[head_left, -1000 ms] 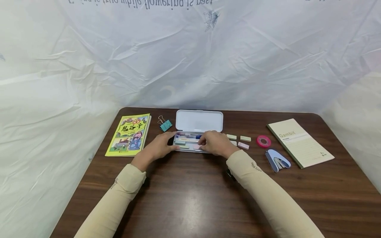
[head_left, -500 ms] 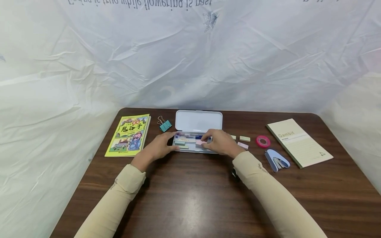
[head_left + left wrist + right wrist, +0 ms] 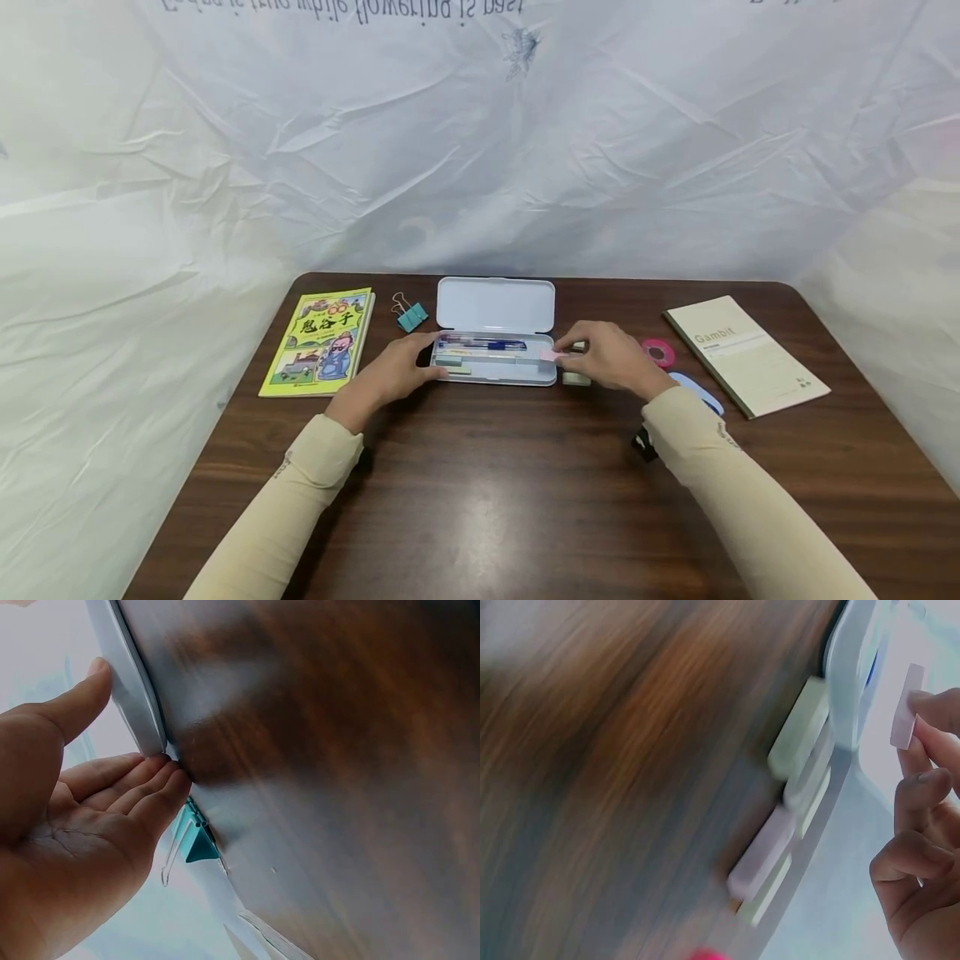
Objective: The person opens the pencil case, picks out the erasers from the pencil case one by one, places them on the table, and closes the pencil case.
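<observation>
A white pencil case (image 3: 517, 375) lies on the table with its lid raised at the back. Inside are pens (image 3: 487, 343) and green erasers (image 3: 450, 361) at the left end. My left hand (image 3: 393, 367) holds the case's left end, thumb at the front corner and fingers at the back corner. Between thumb and fingertips, my right hand (image 3: 611, 354) pinches a pink eraser (image 3: 907, 709) above the case's right end. In the right wrist view, its other fingers are curled. Several pale green erasers (image 3: 802, 731) and another pink eraser (image 3: 763, 851) lie beside the case.
To the left are a yellow book (image 3: 317, 343) and a teal binder clip (image 3: 412, 317). A pink tape roll (image 3: 660, 353), a blue stapler (image 3: 697, 392) partly under the right sleeve, and a cream notebook (image 3: 746, 357) lie to the right. White cloth hangs behind the table.
My right hand has lifted the pink eraser from inside the case and carried it rightward to the case's right end. My left hand has stayed at the left end.
</observation>
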The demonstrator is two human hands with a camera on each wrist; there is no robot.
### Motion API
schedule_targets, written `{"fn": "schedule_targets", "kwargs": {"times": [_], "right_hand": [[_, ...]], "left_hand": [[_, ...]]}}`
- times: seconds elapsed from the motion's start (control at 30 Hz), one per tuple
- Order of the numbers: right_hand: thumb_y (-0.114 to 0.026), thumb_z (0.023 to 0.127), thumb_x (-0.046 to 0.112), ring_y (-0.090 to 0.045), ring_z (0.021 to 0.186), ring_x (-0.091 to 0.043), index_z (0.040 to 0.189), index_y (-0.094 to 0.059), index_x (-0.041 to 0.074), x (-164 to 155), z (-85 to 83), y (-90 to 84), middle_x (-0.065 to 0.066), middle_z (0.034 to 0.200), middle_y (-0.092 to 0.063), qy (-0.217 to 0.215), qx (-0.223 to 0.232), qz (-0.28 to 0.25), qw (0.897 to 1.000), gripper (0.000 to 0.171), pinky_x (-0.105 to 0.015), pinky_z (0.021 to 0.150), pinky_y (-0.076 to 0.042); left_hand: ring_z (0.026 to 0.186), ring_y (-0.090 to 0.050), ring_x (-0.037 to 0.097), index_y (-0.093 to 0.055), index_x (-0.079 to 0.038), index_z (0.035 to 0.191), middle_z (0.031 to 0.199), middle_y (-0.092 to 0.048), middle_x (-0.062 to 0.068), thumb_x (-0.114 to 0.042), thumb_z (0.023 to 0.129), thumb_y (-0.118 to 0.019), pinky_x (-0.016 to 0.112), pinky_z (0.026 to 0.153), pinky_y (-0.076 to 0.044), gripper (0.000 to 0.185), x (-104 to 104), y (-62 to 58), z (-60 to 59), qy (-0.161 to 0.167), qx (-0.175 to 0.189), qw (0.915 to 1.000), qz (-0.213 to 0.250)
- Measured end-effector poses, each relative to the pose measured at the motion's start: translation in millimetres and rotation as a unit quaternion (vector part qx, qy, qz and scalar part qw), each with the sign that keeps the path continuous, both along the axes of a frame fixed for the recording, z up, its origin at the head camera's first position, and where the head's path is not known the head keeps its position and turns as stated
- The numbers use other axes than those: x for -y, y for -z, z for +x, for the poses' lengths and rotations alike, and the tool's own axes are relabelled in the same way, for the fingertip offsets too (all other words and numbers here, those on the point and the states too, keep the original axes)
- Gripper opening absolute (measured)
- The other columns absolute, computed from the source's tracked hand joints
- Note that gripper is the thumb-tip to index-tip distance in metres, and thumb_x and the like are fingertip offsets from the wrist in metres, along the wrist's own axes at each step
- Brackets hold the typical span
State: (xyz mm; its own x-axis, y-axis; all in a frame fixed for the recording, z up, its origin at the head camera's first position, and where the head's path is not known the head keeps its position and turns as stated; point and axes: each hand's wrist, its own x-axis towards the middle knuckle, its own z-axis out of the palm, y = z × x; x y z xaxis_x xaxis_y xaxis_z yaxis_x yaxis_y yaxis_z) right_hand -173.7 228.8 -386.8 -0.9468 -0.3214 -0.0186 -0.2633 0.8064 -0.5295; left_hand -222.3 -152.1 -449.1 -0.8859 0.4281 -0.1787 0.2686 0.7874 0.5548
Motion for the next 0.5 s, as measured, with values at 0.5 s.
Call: {"fn": "schedule_targets", "kwargs": {"times": [0.5], "right_hand": [[-0.088,0.102,0.026,-0.078,0.103,-0.032,0.114,-0.093,0.015,-62,27.4,1.5,-0.014,0.125,-0.083,0.033,0.014,0.055,0.998,0.017,-0.047,0.077,-0.059]], "left_hand": [[0.169,-0.044,0.046,-0.043,-0.008,0.177,0.181,-0.047,0.021,-0.042,0.111,-0.078,0.066,0.136,-0.041,0.083,-3,-14.5,8.8,0.004,0.003,1.0000,0.001]]}}
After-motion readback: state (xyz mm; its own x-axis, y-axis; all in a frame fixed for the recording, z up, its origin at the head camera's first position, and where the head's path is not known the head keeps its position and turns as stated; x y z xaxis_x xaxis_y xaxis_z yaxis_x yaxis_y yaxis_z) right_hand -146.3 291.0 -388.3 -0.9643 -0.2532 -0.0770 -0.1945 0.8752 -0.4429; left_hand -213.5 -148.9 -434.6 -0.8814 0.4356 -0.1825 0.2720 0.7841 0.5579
